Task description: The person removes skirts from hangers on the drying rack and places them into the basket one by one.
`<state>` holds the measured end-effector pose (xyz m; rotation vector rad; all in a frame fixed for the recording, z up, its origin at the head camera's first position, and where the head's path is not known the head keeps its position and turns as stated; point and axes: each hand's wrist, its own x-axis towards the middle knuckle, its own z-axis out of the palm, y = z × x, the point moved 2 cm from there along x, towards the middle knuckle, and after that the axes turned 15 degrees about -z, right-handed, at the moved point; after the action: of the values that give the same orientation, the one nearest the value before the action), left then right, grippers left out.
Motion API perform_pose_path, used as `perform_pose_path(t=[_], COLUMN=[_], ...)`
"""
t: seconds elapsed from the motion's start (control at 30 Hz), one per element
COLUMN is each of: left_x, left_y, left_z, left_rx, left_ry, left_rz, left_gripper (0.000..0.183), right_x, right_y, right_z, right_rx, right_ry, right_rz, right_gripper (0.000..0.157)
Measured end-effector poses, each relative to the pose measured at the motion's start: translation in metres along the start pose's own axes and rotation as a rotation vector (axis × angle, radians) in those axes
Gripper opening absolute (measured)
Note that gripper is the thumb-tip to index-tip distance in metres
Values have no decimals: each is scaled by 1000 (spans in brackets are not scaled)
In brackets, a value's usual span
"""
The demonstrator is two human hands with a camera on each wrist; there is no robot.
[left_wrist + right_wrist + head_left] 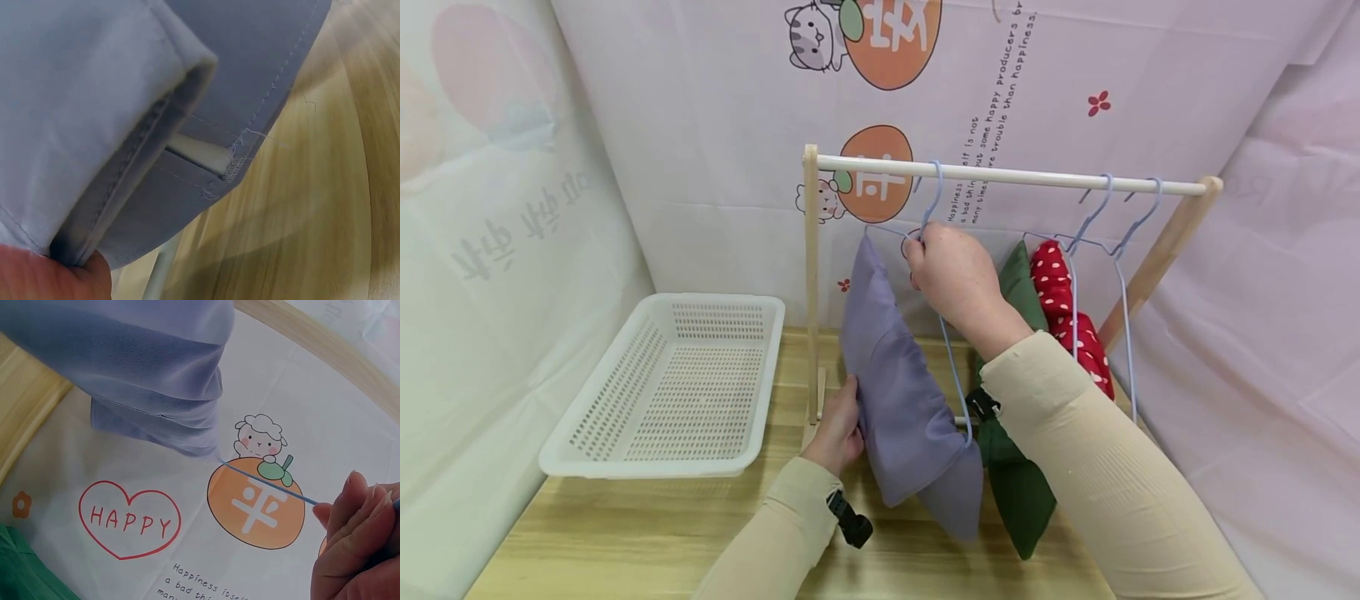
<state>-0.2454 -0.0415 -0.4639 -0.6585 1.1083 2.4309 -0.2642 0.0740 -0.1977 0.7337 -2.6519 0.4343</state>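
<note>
A grey-purple cloth garment [891, 367] hangs on a light-blue hanger [939, 190] near the left end of the rack's white rail [1000, 175]. My right hand [957, 271] grips this hanger just below its hook, which is over the rail. In the right wrist view, the hanger's arm runs from the right hand [359, 540] into the cloth [156, 369]. Low on the garment's left side, my left hand [841, 429] holds its edge. Up close, the left hand's fingertips [56, 278] pinch a stitched, folded hem [119, 169].
To the right, a green garment [1018, 500] and a red polka-dot one [1052, 279] hang on blue hangers. The rack's wooden post [812, 283] stands left of the purple garment. A white perforated basket [647, 468] sits on the wooden table [625, 533] at the left.
</note>
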Motion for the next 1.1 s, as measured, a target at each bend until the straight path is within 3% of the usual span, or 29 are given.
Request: perform_pose_path(t=[0.27, 0.5, 0.6, 0.8, 1.1], left_x=[-3, -9, -13, -21, -31], left_y=[-1, 1, 3, 7, 13], left_z=[-1, -2, -2, 0, 4], left_rx=[-3, 81, 126, 159, 223], left_ry=[20, 115, 156, 145, 157], left_rz=[19, 56, 85, 151, 308], left_gripper=[68, 71, 69, 59, 53], right_x=[0, 0, 0, 1, 0], right_y=[0, 1, 2, 2, 2], right_z=[1, 1, 1, 0, -2], right_rx=[-12, -10, -10, -11, -31], right_ry=[10, -4, -10, -27, -43], right_rz=[-5, 7, 8, 4, 1], right_gripper=[35, 36, 36, 38, 37])
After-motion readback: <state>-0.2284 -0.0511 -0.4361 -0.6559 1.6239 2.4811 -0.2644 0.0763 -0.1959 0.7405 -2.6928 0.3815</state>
